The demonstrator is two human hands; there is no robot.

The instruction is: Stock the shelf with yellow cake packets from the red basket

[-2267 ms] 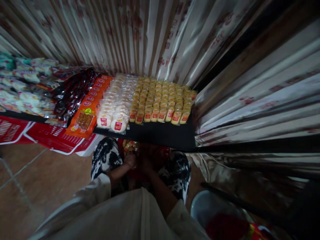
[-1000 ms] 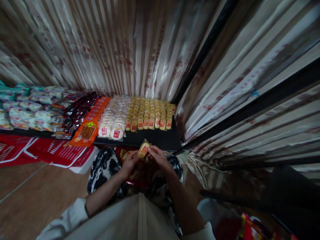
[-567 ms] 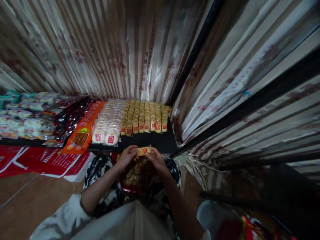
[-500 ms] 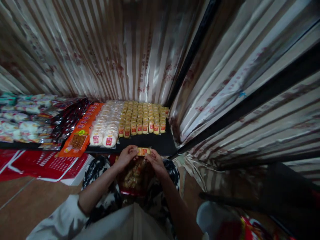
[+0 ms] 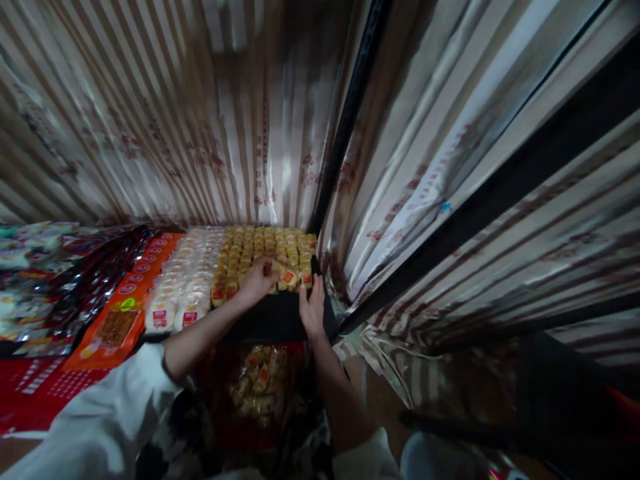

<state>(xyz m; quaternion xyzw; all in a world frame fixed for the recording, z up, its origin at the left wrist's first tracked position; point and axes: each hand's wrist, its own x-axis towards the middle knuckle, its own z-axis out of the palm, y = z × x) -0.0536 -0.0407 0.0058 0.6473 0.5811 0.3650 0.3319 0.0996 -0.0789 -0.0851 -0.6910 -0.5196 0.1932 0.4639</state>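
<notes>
Far left, mixed snack packs (image 5: 35, 267) sit blurred in the dark. Next, a column of orange packs (image 5: 125, 313), then two columns of pale round cakes (image 5: 175, 293), all on the black counter (image 5: 273, 320).

Then the yellow cakes (image 5: 250, 243): rows of small red-labelled packets fill the block from the curtain (image 5: 200, 133) forward. Judging by that, most of this block is laid; the front row is what you are working on.

Your left hand (image 5: 257, 280) is at that front row, fingers closed around one small packet (image 5: 286, 275), setting it among its neighbours near the right end. It looks down or nearly down; the blur hides the contact.

Your right hand (image 5: 313, 308) lies flat and open on the counter's front right corner, holding nothing, just beside that packet.

Below the counter edge, a red bag (image 5: 257, 387) on your lap holds plenty more of the same packets. So a fair share is left, and bare black counter in front leaves room for another row.
</notes>
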